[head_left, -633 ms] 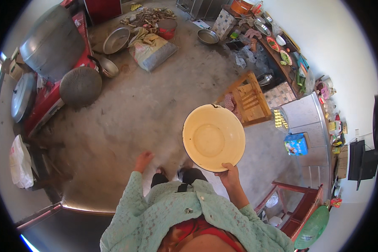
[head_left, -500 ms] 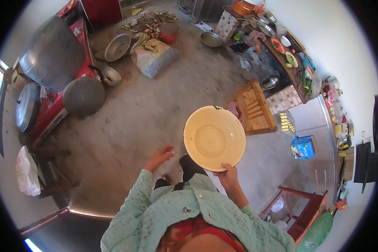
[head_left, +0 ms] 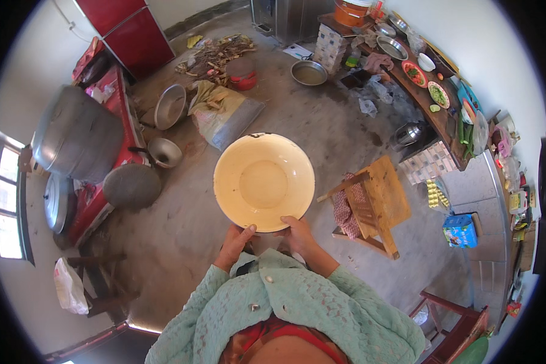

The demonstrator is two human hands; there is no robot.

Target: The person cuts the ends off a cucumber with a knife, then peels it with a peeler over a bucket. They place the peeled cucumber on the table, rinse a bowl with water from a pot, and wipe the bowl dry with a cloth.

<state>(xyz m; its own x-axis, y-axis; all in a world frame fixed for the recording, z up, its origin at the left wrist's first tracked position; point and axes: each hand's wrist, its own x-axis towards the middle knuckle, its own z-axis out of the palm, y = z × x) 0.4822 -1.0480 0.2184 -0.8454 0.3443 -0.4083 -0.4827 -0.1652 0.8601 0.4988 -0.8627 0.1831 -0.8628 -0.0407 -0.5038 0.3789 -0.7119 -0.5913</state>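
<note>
A wide pale-yellow enamel basin (head_left: 264, 182) with a dark, chipped rim is held up in front of my body, its hollow facing me. Nothing lies inside it. My left hand (head_left: 235, 242) grips the near rim at its left, thumb over the edge. On the right part of the same rim, my right hand (head_left: 303, 238) is closed with its thumb on top. The fingers of both hands are mostly hidden under the basin.
A wooden chair (head_left: 379, 203) with a patterned cloth stands right of the basin. Ahead lie a sack (head_left: 227, 115) and a metal basin of liquid (head_left: 309, 73). The long counter (head_left: 428, 106) at right bears plates of chopped food. A large metal pot (head_left: 79, 136) stands at left.
The basin has moved left and farther ahead. My left hand, free and open before, has taken hold of its rim, while my right hand has kept its grip. The view has shifted.
</note>
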